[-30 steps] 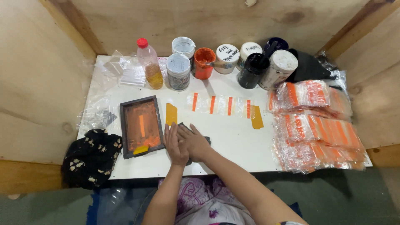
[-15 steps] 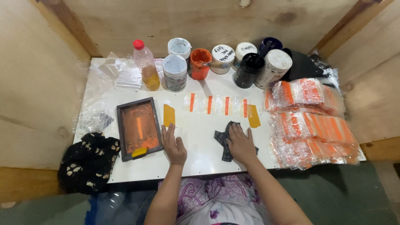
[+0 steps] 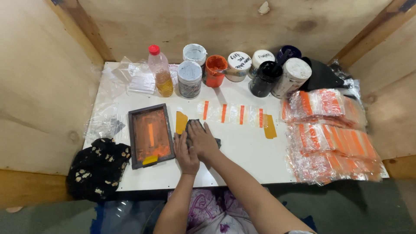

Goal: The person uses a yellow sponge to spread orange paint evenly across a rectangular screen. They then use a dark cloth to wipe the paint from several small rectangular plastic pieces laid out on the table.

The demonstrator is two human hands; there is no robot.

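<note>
Both bare forearms are reaching in from the near edge, the right arm crossing leftward. The right hand (image 3: 202,139) is lying flat, fingers spread, its edge overlapping the flat left hand (image 3: 185,152) beside it.

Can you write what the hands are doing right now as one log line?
right hand: presses dark cloth on white table | left hand: flat beside framed screen
</note>
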